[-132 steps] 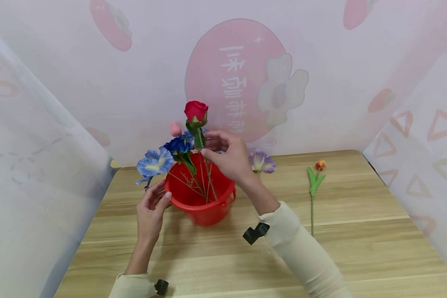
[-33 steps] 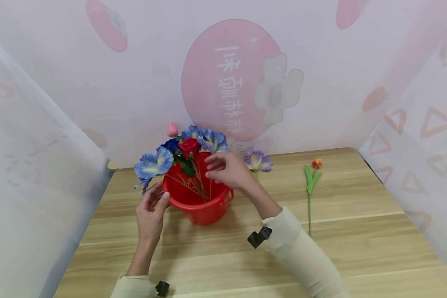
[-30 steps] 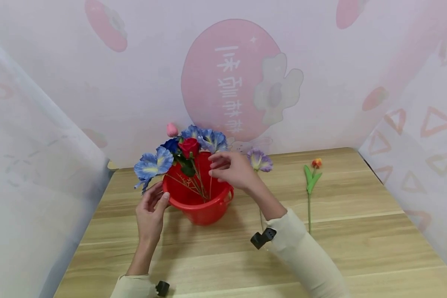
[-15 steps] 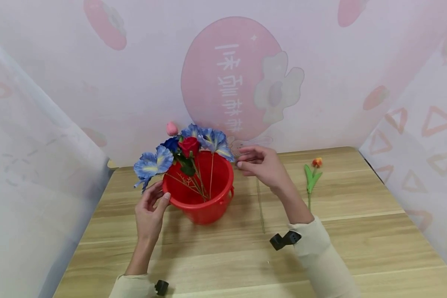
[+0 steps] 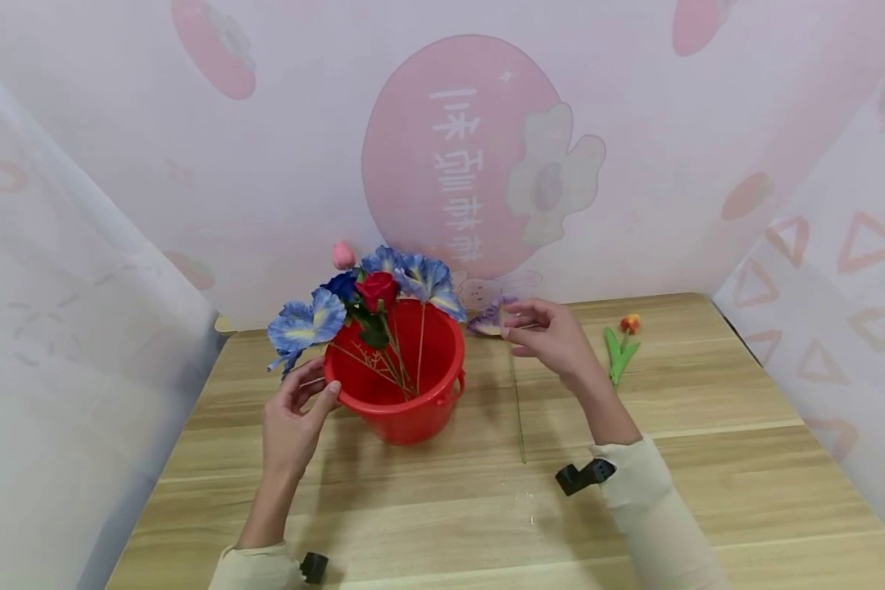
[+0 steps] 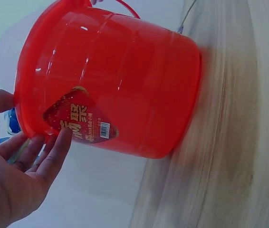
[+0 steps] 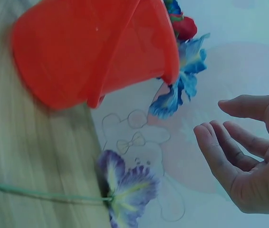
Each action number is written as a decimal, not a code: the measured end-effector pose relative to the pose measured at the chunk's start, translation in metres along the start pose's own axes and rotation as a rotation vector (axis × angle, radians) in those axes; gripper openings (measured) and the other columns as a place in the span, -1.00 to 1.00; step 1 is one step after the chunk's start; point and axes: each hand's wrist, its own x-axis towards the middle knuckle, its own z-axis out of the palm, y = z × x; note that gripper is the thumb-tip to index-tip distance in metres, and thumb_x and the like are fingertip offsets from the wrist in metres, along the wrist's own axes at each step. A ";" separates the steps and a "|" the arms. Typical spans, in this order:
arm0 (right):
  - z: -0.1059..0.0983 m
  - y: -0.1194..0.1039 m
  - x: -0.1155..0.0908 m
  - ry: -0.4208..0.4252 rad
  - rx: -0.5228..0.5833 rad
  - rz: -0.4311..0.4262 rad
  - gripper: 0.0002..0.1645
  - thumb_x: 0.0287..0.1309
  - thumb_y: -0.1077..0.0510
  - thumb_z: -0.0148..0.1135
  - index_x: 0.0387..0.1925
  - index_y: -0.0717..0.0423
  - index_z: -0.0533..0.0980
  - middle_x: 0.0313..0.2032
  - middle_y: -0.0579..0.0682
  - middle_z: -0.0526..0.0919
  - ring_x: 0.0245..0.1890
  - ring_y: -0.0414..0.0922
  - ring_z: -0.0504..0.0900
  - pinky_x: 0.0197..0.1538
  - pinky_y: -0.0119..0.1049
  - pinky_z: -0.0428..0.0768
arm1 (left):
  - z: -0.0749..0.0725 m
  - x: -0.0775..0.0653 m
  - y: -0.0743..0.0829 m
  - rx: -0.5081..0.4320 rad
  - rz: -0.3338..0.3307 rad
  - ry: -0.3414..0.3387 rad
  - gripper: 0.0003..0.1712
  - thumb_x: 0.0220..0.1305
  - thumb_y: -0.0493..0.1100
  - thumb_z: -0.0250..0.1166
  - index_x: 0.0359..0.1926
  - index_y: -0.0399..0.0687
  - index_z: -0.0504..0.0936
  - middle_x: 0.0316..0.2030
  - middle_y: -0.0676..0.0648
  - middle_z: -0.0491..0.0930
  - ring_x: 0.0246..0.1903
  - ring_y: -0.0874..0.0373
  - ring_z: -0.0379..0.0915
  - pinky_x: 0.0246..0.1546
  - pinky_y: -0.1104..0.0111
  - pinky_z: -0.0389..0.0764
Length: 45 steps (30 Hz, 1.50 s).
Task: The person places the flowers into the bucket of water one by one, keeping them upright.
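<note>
A red plastic bucket (image 5: pixel 409 426) stands upright on the table. My left hand (image 5: pixel 292 422) grips its left rim, the thumb over the edge and the fingers along the outer wall, as the left wrist view (image 6: pixel 20 175) shows. Inside lean several artificial flowers: a red rose (image 5: pixel 378 292), a dark blue rose (image 5: pixel 342 286), light blue iris-like blooms (image 5: pixel 429 280) and a pink bud (image 5: pixel 343 255). Close to a purple iris-like flower (image 7: pixel 129 192) on the table, my right hand (image 5: pixel 553 338) hovers, fingers loosely bent, nothing between thumb and fingertips.
An orange tulip-like flower (image 5: pixel 627 340) with green leaves lies on the right side of the wooden table (image 5: pixel 708 492). A printed cloth wall (image 5: pixel 634 238) rises behind the table's back edge. The bucket's handle (image 7: pixel 118 57) hangs against its side.
The red rose has gone down into the bucket and my right hand has let go of it. That hand has since moved right, to the purple flower. The left hand stays on the rim.
</note>
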 end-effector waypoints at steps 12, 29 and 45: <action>-0.011 0.034 0.012 -0.005 -0.024 0.070 -0.45 0.43 0.26 0.36 0.35 0.39 0.50 0.11 0.32 0.67 0.00 -0.01 0.80 -0.01 -0.21 0.85 | -0.005 0.001 0.006 -0.002 -0.070 -0.020 -0.46 0.42 -0.28 0.45 0.37 -0.24 0.61 0.16 -0.28 0.63 -0.04 0.30 0.75 -0.17 0.38 0.83; -0.007 0.088 0.038 0.003 -0.088 0.213 -0.43 0.38 0.28 0.36 0.35 0.42 0.50 0.19 0.44 0.68 0.00 0.24 0.82 0.01 -0.10 0.85 | -0.011 0.001 0.008 -0.043 -0.108 -0.070 -0.42 0.42 -0.26 0.45 0.40 -0.25 0.57 0.16 -0.15 0.69 0.05 0.17 0.78 -0.13 0.34 0.84; 0.003 0.115 0.047 0.086 -0.154 0.260 -0.40 0.17 0.24 0.58 0.21 0.35 0.61 -0.04 0.27 0.84 -0.46 -0.15 0.83 -0.37 -0.29 0.82 | -0.011 0.003 0.006 -0.053 -0.085 -0.097 -0.42 0.44 -0.28 0.43 0.41 -0.29 0.54 0.11 -0.02 0.73 0.03 0.15 0.77 -0.14 0.38 0.84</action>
